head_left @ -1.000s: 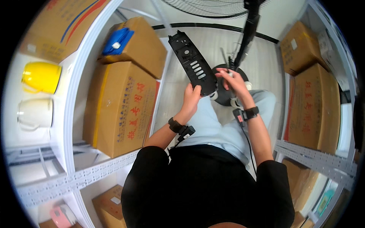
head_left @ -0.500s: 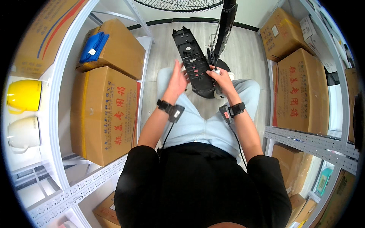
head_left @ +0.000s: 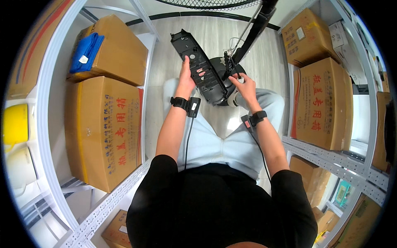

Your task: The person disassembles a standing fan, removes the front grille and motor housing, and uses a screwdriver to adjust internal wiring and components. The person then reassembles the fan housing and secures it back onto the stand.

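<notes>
My left hand (head_left: 187, 78) grips the left edge of a long black plastic panel (head_left: 198, 62), fingertips showing through its holes. The panel is tilted, its ribbed inner side facing up. Beside it rises the black pole (head_left: 261, 24) of a standing fan, leaning to the right above a round black base (head_left: 216, 64). Thin wires (head_left: 234, 44) hang loose by the pole's lower end. My right hand (head_left: 245, 87) is closed in a pinch beside a dark upright part (head_left: 228, 68) at the base. Whatever lies between its fingers is too small to make out.
The fan's wire guard (head_left: 206, 3) spans the far edge. Metal shelves with cardboard boxes (head_left: 105, 134) stand on the left, more boxes (head_left: 317, 103) on the right. A blue cloth (head_left: 87, 53) lies on a left box. Yellow (head_left: 15, 124) and white (head_left: 20, 167) mugs sit far left.
The panel has moved left, away from the pole, with my left hand now gripping its edge. My right hand has come off the panel to the dark part at the base. The pole leans farther right.
</notes>
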`<state>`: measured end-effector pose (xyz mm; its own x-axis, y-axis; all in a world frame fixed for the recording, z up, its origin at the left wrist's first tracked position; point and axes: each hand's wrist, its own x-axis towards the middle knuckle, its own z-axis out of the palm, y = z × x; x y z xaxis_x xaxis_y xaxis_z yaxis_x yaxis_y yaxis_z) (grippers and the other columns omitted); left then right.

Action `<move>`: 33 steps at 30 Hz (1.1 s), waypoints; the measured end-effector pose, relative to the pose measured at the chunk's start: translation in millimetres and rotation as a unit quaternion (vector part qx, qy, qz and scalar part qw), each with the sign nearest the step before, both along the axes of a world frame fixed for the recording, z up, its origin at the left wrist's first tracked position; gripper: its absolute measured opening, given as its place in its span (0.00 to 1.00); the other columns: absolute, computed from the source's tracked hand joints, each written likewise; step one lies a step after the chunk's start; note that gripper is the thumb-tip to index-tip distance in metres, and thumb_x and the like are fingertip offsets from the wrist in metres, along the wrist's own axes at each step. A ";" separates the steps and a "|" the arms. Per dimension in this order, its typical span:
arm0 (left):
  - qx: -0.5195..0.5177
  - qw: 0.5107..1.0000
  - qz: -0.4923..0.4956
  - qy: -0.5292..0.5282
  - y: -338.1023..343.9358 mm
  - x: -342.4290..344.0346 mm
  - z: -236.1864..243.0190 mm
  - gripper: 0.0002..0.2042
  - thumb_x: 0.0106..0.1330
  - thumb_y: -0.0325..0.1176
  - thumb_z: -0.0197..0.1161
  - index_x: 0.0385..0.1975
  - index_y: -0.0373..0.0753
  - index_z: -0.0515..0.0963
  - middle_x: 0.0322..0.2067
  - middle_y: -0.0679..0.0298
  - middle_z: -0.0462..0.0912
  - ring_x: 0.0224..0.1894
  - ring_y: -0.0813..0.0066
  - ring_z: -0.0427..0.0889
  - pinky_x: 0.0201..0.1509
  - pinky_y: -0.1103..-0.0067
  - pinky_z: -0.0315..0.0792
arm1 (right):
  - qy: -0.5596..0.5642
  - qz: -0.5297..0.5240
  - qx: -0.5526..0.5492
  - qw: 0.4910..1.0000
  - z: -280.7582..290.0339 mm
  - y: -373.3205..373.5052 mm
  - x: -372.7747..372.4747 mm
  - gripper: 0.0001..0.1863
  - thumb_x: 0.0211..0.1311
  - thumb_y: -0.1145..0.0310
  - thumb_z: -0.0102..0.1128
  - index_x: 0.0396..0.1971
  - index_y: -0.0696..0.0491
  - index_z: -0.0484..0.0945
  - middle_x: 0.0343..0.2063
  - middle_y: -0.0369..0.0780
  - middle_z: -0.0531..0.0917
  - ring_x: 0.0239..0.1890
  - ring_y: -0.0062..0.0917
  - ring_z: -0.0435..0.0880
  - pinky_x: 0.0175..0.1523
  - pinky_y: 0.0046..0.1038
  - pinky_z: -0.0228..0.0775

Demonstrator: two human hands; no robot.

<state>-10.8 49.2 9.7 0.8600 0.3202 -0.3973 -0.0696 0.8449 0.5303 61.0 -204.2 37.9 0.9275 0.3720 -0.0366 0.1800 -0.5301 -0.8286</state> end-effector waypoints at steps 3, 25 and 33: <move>0.020 0.999 0.034 0.007 3.4 0.7 -3.2 0.26 0.71 0.56 0.57 0.61 0.49 0.62 0.53 0.57 0.75 0.50 0.55 0.80 0.48 0.59 0.80 | -0.055 0.031 -0.099 0.993 -15.6 13.6 21.9 0.18 0.56 0.56 0.70 0.42 0.52 0.84 0.28 0.44 0.86 0.26 0.32 0.82 0.36 0.32 0.73; -0.001 0.992 0.112 0.064 20.5 -22.6 10.4 0.29 0.69 0.60 0.57 0.58 0.46 0.64 0.52 0.57 0.76 0.53 0.57 0.76 0.51 0.57 0.78 | 0.042 0.093 -0.121 0.987 -10.1 51.0 34.3 0.22 0.57 0.57 0.67 0.47 0.56 0.83 0.20 0.46 0.84 0.22 0.33 0.86 0.34 0.33 0.76; 0.032 0.994 0.101 0.011 8.2 -26.0 22.3 0.27 0.68 0.58 0.60 0.60 0.50 0.64 0.53 0.57 0.74 0.55 0.56 0.74 0.50 0.52 0.77 | 0.122 0.039 0.049 0.991 51.4 24.7 10.1 0.18 0.58 0.62 0.71 0.46 0.54 0.84 0.19 0.36 0.83 0.18 0.16 0.78 0.27 0.22 0.71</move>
<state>-36.8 57.3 32.0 0.7673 0.5107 -0.3880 -0.2226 0.7794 0.5856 71.1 -179.5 89.3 0.8638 0.4548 -0.2166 0.0051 -0.4378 -0.8991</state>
